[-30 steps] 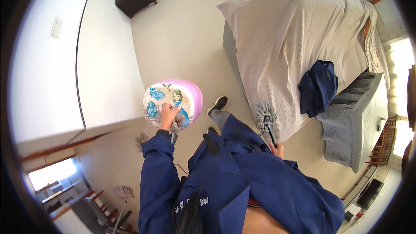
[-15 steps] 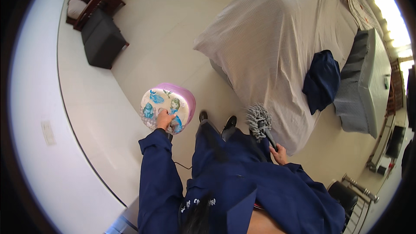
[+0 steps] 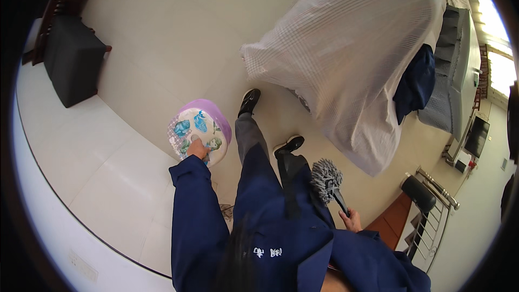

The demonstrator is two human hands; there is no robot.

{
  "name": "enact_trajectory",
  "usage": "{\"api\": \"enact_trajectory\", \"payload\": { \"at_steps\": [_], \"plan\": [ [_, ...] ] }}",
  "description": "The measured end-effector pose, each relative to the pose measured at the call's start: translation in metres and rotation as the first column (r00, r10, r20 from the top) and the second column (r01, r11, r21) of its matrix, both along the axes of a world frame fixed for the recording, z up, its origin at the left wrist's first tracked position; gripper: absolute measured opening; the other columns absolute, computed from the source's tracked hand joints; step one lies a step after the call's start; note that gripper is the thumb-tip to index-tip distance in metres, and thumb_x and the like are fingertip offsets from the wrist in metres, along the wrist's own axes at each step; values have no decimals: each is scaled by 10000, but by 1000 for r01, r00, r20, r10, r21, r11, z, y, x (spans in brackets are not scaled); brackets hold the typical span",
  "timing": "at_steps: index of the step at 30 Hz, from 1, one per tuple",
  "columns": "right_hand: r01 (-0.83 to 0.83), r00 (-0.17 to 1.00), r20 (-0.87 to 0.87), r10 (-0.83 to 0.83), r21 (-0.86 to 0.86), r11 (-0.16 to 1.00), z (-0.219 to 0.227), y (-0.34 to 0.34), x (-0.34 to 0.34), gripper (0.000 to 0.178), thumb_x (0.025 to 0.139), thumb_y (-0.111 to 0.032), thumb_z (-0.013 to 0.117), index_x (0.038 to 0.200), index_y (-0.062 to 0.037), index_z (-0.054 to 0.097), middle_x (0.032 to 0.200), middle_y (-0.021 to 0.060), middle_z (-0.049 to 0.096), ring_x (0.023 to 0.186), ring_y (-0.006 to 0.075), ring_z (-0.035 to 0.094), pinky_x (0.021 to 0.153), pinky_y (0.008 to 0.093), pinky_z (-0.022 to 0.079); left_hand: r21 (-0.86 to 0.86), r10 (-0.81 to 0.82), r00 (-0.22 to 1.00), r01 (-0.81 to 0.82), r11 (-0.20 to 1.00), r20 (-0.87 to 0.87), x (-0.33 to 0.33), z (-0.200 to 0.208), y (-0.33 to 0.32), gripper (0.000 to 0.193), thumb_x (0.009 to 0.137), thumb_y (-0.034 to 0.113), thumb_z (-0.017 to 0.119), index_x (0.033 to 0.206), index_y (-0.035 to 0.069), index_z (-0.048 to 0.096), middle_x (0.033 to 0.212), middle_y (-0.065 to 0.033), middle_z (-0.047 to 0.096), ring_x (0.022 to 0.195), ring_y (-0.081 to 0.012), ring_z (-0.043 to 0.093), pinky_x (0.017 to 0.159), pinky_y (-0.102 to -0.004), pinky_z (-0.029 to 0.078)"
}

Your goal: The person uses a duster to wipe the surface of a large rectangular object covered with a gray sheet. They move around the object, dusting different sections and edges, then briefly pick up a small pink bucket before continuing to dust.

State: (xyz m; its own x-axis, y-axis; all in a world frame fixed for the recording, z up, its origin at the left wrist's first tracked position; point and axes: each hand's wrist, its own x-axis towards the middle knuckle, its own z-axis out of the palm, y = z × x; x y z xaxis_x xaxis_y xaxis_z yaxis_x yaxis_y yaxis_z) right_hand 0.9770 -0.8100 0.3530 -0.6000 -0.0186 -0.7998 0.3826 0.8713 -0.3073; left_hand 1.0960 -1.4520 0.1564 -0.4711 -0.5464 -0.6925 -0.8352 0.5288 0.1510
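Note:
My left hand [image 3: 198,150] is closed on the pale top of a small plastic stool [image 3: 218,116] with lilac sides and blue and green cartoon prints. The fingers go in at the middle of the top, and their tips are hidden. It hangs at my left side, tilted, beside my leg. My right hand [image 3: 352,220] grips the black handle of a duster [image 3: 326,180]. The duster's shaggy grey head points up and away from me, near the hem of a pale sheet [image 3: 346,92].
The sheet drapes over something large ahead right, with a navy cloth [image 3: 416,84] at its side. A grey-covered block [image 3: 451,89] stands beyond. Dark grey furniture [image 3: 73,59] is far left. Stairs with a metal railing [image 3: 435,213] are near right. A white wall runs along the left.
I have stepped forward and the view has turned. The sheet and the railing sit closer now. Both hands keep their hold; the stool has swung to a different tilt.

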Motion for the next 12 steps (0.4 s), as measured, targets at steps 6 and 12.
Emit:
{"api": "enact_trajectory", "payload": {
  "at_steps": [6, 12],
  "plan": [
    [27, 996, 90, -21, -64, 998, -28, -41, -32, 300, 832, -243, 646, 712, -16, 490, 598, -23, 377, 570, 87, 340, 491, 288, 293, 121, -97, 990, 84, 989, 102, 44, -59, 27, 455, 663, 339, 749, 911, -2, 577, 948, -197, 617, 908, -335, 600, 755, -431, 480],
    [3, 997, 72, -3, 7, 1000, -87, -81, -28, 305, 831, -277, 641, 725, -28, 501, 582, 8, 383, 574, 88, 358, 494, 288, 299, 209, -305, 936, 267, 941, 176, 91, -124, 43, 486, 673, 343, 747, 1004, 31, 576, 1019, -189, 604, 937, -361, 597, 792, -422, 488]
  ]
}}
